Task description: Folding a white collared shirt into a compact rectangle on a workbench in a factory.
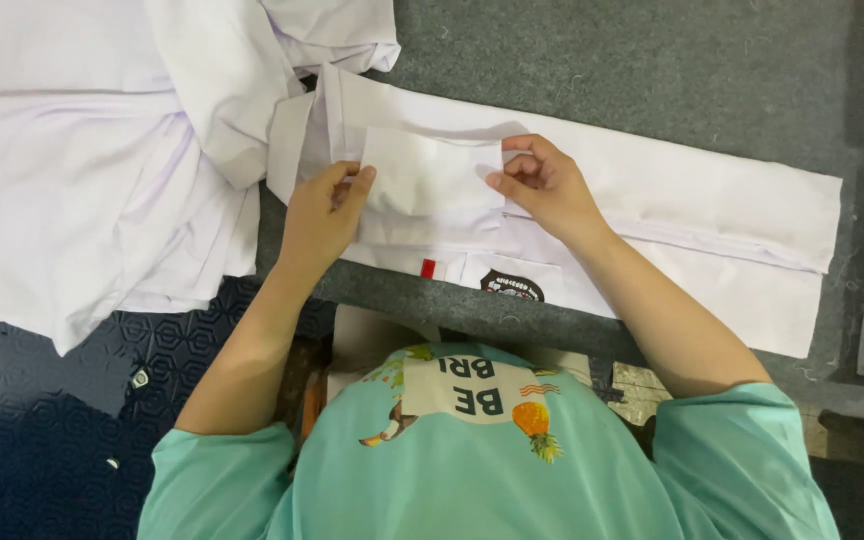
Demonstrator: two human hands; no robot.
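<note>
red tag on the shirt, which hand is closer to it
Left. The left hand sits just up and left of the red tag; the right hand is farther, up and right.

Grey felt-topped table [652, 70]; dark blue hexagon-patterned floor mat [22, 440], even light

We reach both bare forearms forward; our left hand [320, 215] pinches with thumb and fingers, our right hand [544, 185] seemingly curls, fingertips pinched.
</note>
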